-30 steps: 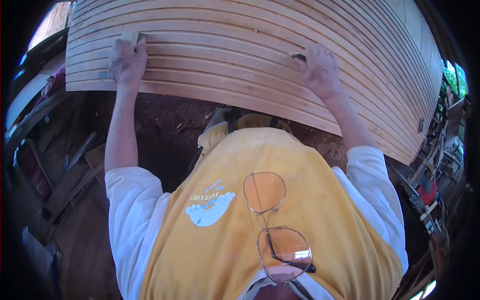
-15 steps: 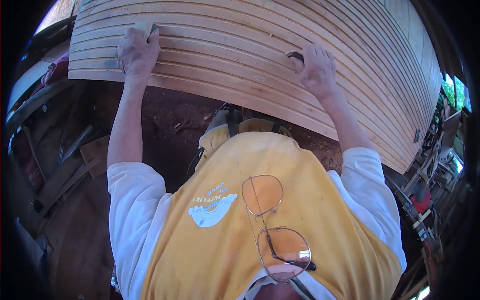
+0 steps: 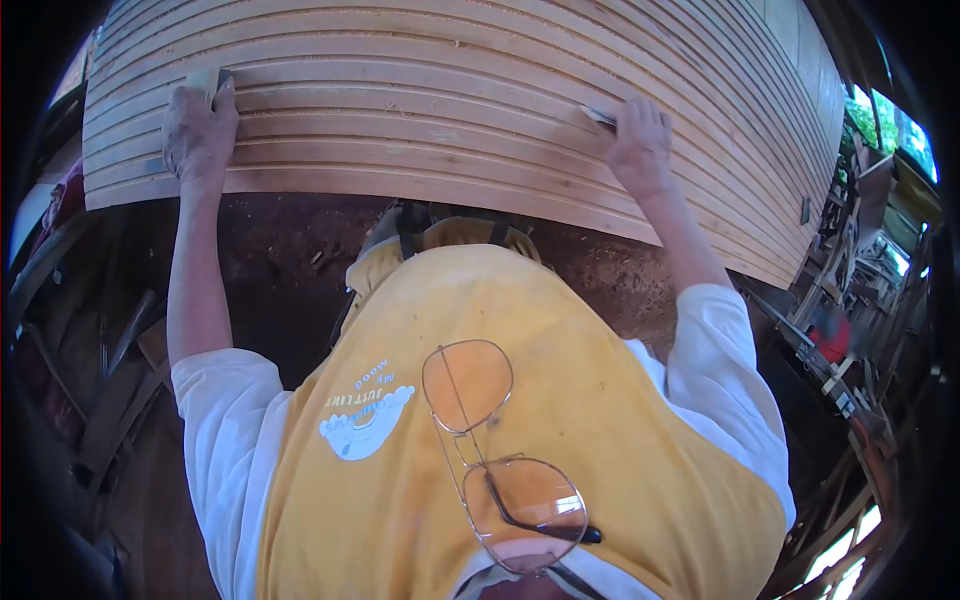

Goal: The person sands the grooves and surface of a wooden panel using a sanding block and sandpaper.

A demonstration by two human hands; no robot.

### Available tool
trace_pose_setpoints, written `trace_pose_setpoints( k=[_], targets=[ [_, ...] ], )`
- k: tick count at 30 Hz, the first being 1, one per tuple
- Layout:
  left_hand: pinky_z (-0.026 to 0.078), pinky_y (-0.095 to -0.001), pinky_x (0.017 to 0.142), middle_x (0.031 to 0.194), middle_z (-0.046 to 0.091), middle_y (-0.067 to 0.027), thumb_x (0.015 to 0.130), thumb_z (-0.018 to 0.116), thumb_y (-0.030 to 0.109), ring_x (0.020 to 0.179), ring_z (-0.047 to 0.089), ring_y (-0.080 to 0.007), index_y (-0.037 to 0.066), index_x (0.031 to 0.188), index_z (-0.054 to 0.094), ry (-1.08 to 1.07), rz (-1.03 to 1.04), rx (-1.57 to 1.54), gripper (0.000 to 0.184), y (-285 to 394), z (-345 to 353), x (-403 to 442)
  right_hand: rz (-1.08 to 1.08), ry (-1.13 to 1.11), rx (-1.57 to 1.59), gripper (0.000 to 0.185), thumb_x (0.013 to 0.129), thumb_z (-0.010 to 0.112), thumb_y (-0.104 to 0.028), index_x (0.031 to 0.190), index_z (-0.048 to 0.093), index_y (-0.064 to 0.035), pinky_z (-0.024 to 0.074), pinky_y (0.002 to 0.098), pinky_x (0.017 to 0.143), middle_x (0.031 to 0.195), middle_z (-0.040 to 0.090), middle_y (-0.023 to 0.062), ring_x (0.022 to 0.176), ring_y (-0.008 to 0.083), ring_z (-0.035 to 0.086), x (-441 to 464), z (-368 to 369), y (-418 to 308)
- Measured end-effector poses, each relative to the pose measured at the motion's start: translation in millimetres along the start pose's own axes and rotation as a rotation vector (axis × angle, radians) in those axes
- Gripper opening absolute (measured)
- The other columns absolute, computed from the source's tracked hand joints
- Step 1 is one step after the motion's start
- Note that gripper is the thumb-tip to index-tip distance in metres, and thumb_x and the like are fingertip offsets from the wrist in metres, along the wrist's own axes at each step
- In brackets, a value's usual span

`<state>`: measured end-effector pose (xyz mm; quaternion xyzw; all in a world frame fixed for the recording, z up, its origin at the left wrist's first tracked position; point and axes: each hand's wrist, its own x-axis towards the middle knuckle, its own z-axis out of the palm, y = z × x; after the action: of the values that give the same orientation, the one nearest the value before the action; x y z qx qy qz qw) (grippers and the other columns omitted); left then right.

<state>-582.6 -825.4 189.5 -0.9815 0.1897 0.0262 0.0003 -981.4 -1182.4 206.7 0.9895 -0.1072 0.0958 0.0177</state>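
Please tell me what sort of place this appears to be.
Probably a rough woodworking shop: a large grooved wooden panel fills the work area, loose wood pieces are heaped at the picture's right, and the reddish-brown ground looks like bare earth.

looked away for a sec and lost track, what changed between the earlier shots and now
The hands are farther apart: the left hand is nearer the left edge of the grooved wooden panel than half a second ago, and the right hand has shifted rightward along it. The camera view shifted too. Nothing was let go: the left still grips its block, the right its small tool.
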Motion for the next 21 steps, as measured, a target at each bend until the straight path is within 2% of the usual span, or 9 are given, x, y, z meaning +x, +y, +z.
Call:
trace_pose_setpoints(
  k=[2, 4, 5, 7, 8, 11, 15, 18, 21],
  targets=[
    [0.054, -0.0545, 0.088, 0.110, 0.070, -0.0277, 0.095, 0.063, 0.060, 0.106, 0.069, -0.0451, -0.002, 0.111, 0.062, 0.038, 0.024, 0.017, 0.064, 4, 1, 2, 0.028, 0.025, 0.055, 0.027, 0.084, 0.078, -0.029, 0.085, 0.057, -0.0109, 0.0448, 0.0464, 0.074, 0.084, 0.056, 0.0099, 0.078, 0.0318, 0.057, -6, 1, 6],
    [0.054, -0.0548, 0.088, 0.110, 0.070, -0.0277, 0.095, 0.062, 0.061, 0.105, 0.069, -0.0455, -0.002, 0.111, 0.062, 0.041, 0.023, 0.015, 0.065, 4, 2, 1, -0.051, 0.007, 0.276, 0.026, 0.086, 0.076, -0.027, 0.085, 0.057, -0.0103, 0.0453, 0.0463, 0.074, 0.084, 0.056, 0.0099, 0.079, 0.0317, 0.057, 49, 22, -42],
    [0.054, -0.0550, 0.088, 0.110, 0.070, -0.0277, 0.095, 0.062, 0.061, 0.105, 0.069, -0.0457, -0.002, 0.111, 0.062, 0.044, 0.022, 0.014, 0.065, 3, 2, 1, -0.162, 0.171, 0.304, 0.017, 0.080, 0.072, -0.024, 0.083, 0.058, -0.0140, 0.0475, 0.0410, 0.073, 0.081, 0.058, 0.0043, 0.083, 0.0257, 0.059, 83, 33, -73],
    [0.054, -0.0550, 0.088, 0.110, 0.070, -0.0278, 0.095, 0.062, 0.062, 0.106, 0.069, -0.0461, -0.002, 0.112, 0.062, 0.046, 0.033, 0.009, 0.066, 3, 2, -2, -0.071, 0.288, 0.386, 0.016, 0.082, 0.072, -0.024, 0.084, 0.059, -0.0152, 0.0483, 0.0404, 0.071, 0.078, 0.059, 0.0049, 0.081, 0.0267, 0.061, 135, 52, -132],
    [0.054, -0.0550, 0.089, 0.110, 0.070, -0.0279, 0.095, 0.062, 0.062, 0.106, 0.069, -0.0463, -0.002, 0.112, 0.061, 0.051, 0.041, 0.006, 0.066, 2, 1, 0, -0.026, 0.218, 0.351, 0.020, 0.088, 0.073, -0.027, 0.085, 0.060, -0.0129, 0.0490, 0.0417, 0.069, 0.080, 0.062, 0.0081, 0.079, 0.0300, 0.062, 152, 47, -145],
    [0.050, -0.0561, 0.094, 0.118, 0.068, -0.0301, 0.094, 0.056, 0.069, 0.113, 0.065, -0.0502, 0.001, 0.122, 0.056, -0.017, 0.020, -0.031, 0.073, -5, 6, 4, -0.017, 0.139, 0.418, 0.024, 0.090, 0.072, -0.032, 0.084, 0.061, -0.0118, 0.0505, 0.0444, 0.073, 0.081, 0.063, 0.0094, 0.083, 0.0304, 0.064, 101, 48, -99],
    [0.050, -0.0560, 0.094, 0.117, 0.068, -0.0302, 0.094, 0.056, 0.068, 0.112, 0.065, -0.0504, 0.001, 0.121, 0.057, -0.029, -0.001, -0.050, 0.073, -3, 7, 2, 0.130, -0.141, 0.120, 0.033, 0.092, 0.072, -0.036, 0.087, 0.058, -0.0073, 0.0506, 0.0482, 0.075, 0.085, 0.062, 0.0141, 0.085, 0.0369, 0.063, -2, -7, 19],
    [0.051, -0.0556, 0.093, 0.113, 0.069, -0.0288, 0.095, 0.058, 0.064, 0.110, 0.066, -0.0487, 0.000, 0.118, 0.059, -0.006, 0.025, -0.030, 0.069, 1, 3, 3, 0.099, -0.070, 0.166, 0.035, 0.092, 0.072, -0.038, 0.092, 0.058, -0.0060, 0.0506, 0.0489, 0.078, 0.088, 0.063, 0.0149, 0.087, 0.0379, 0.063, -3, -4, 20],
    [0.052, -0.0547, 0.092, 0.110, 0.070, -0.0264, 0.095, 0.061, 0.061, 0.108, 0.067, -0.0463, 0.000, 0.116, 0.060, 0.043, 0.075, -0.052, 0.064, 3, 1, 3, 0.048, 0.023, 0.247, 0.034, 0.091, 0.073, -0.037, 0.094, 0.058, -0.0067, 0.0504, 0.0483, 0.080, 0.090, 0.064, 0.0141, 0.088, 0.0374, 0.063, 60, 22, -46]
  ],
)
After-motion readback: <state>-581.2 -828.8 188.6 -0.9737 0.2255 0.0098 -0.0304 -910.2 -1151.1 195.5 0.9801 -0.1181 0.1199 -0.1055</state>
